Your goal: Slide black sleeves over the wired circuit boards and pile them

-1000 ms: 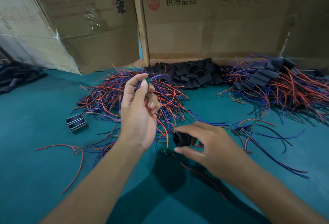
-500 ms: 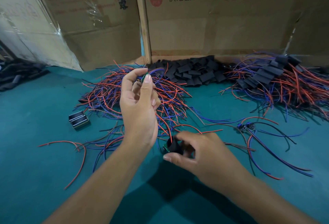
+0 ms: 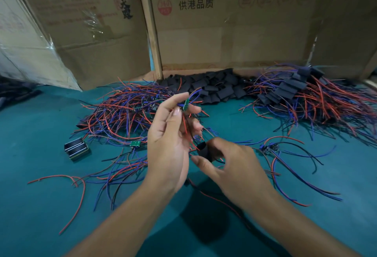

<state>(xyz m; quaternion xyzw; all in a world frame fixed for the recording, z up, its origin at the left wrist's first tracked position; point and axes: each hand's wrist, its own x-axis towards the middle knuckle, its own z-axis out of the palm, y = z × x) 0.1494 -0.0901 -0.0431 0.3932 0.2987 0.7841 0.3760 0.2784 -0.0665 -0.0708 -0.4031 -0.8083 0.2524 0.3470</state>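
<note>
Presently the left hand (image 3: 170,140) pinches a small green circuit board (image 3: 186,104), raised, wires trailing down. Just below, the right hand (image 3: 232,167) grips a black sleeve (image 3: 203,150). Loose sleeves (image 3: 214,87) lie heaped on the teal counter (image 3: 40,205) beyond.

Two hands in view: left hand (image 3: 169,140), right hand (image 3: 234,167). One green circuit board (image 3: 186,104) pinched in left fingers; one black sleeve (image 3: 203,150) in right fingers. One loose green board (image 3: 135,144) on surface, one small blue wired board (image 3: 268,148) to right. One metal clip-like part (image 3: 76,148) at left. Three heaps: unsleeved wired boards (image 3: 126,113), empty black sleeves (image 3: 212,88), sleeved boards (image 3: 295,95); items in each too many and too tangled to count. Two cardboard boxes (image 3: 244,32) behind.
</note>
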